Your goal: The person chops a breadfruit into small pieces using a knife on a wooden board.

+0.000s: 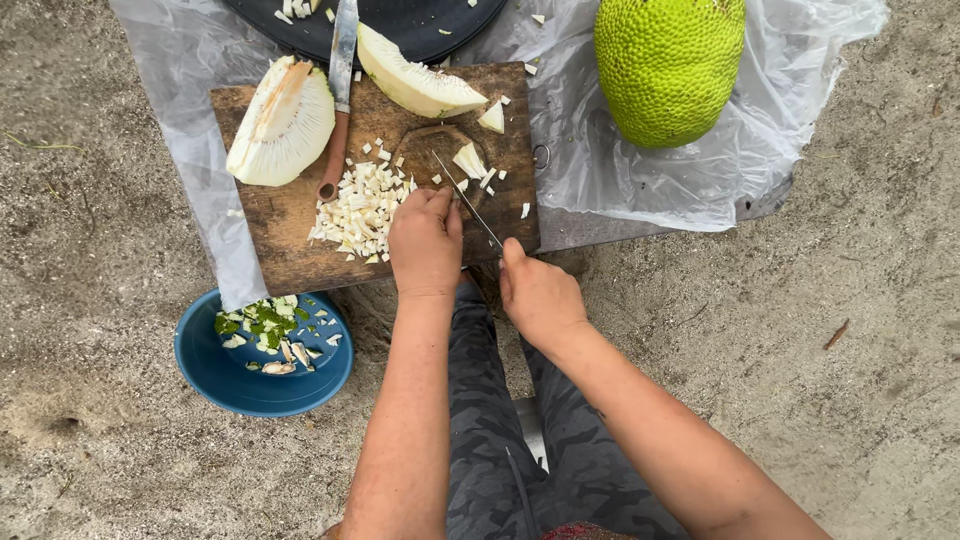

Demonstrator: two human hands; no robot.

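Down on the sandy ground, a person sits over a wooden cutting board (290,225) laid on a clear plastic sheet (620,170). The right hand (540,295) is closed around the handle of a thin knife (468,200), whose blade runs up and to the left across the near right part of the board. The left hand (425,240) rests knuckles-up on the board just left of the blade, fingers curled down; I cannot tell whether it pins a piece beneath them. Just left of that hand lies a heap of small white diced pieces (360,205). A few larger white chunks (470,160) sit just beyond the knife tip. On the far left of the board rests a big pale wedge of breadfruit (283,125), and a second wedge (415,85) leans over the far edge. Between them lies another knife with a brown handle (338,110). A whole green, bumpy breadfruit (668,65) stands on the plastic, far right. Near left, on the sand, a blue bowl (225,375) holds green and white scraps.
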